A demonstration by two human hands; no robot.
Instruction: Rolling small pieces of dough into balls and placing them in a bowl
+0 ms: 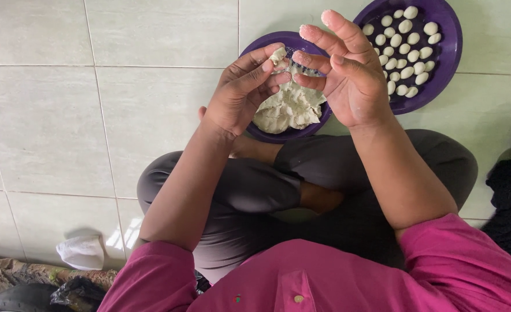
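Your left hand (241, 92) pinches a small soft white lump of dough (278, 55) with bent fingers closed around it. Your right hand (348, 75) is mostly open, and its floury fingertips (302, 58) touch the same lump. The lump hangs just above the round purple plastic plate (255, 49) that holds a big pile of white dough (287, 107). If you pull too hard, the lump could tear and fall past that plate onto the pale floor tiles (151, 98). Sticky fingers could also squash it. Right of that plate, a second purple plate (449, 52) holds many little white dough balls (406, 58).
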